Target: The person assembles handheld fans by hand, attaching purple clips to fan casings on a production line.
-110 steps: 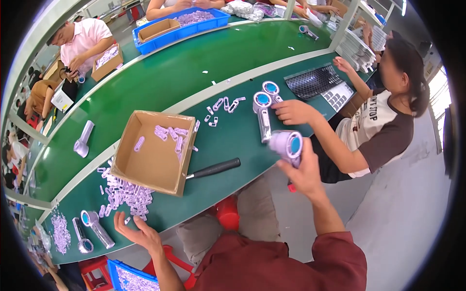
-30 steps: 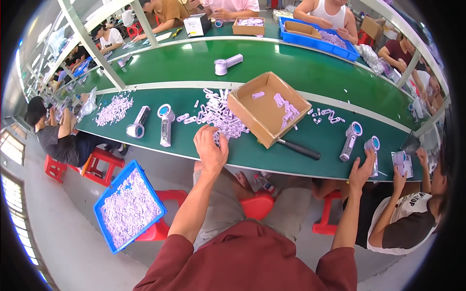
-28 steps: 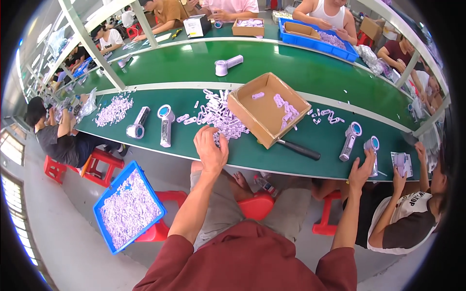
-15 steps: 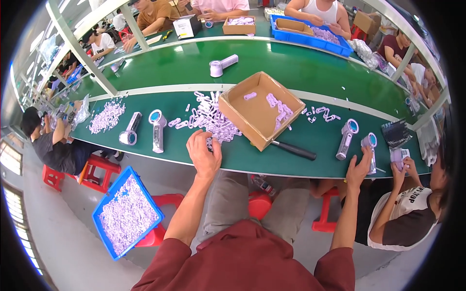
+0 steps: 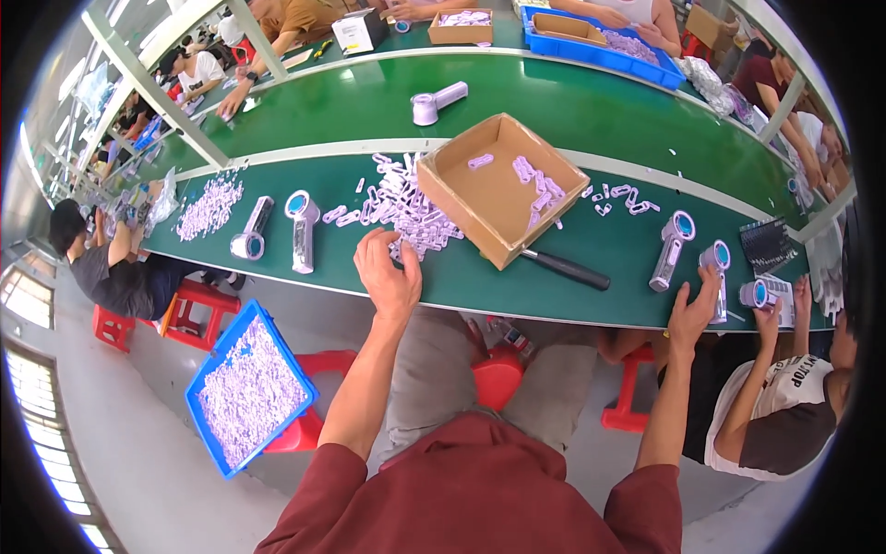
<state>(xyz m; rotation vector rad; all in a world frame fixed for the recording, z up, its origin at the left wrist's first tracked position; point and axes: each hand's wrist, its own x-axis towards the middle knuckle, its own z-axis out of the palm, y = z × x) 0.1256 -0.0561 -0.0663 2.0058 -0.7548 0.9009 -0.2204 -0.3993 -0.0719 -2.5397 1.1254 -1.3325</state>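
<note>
My left hand (image 5: 388, 274) is by the table's front edge, against the near side of a pile of small lavender plastic pieces (image 5: 411, 208). Its fingers curl toward the thumb around something small, mostly hidden. At the right, my right hand (image 5: 692, 312) has its fingertips over the handle of a lavender handheld fan (image 5: 716, 256) with a blue round centre; its thumb stands apart from the handle. Just left of that lies another handheld fan (image 5: 672, 251). Two more lie left of the pile: one upright in view (image 5: 302, 231), one turned on its side (image 5: 251, 231).
A cardboard box (image 5: 498, 194) with some lavender pieces rests on a black-handled tool (image 5: 572, 270). Loose pieces (image 5: 628, 198) and a second pile (image 5: 210, 205) lie on the green table. A blue crate (image 5: 249, 388) stands at lower left. At right, a co-worker's hand (image 5: 768, 319) holds a fan.
My right hand's fingers have moved further over the fan's handle. The co-worker at right has turned their fan so its blue face shows. The whole view has shifted slightly.
</note>
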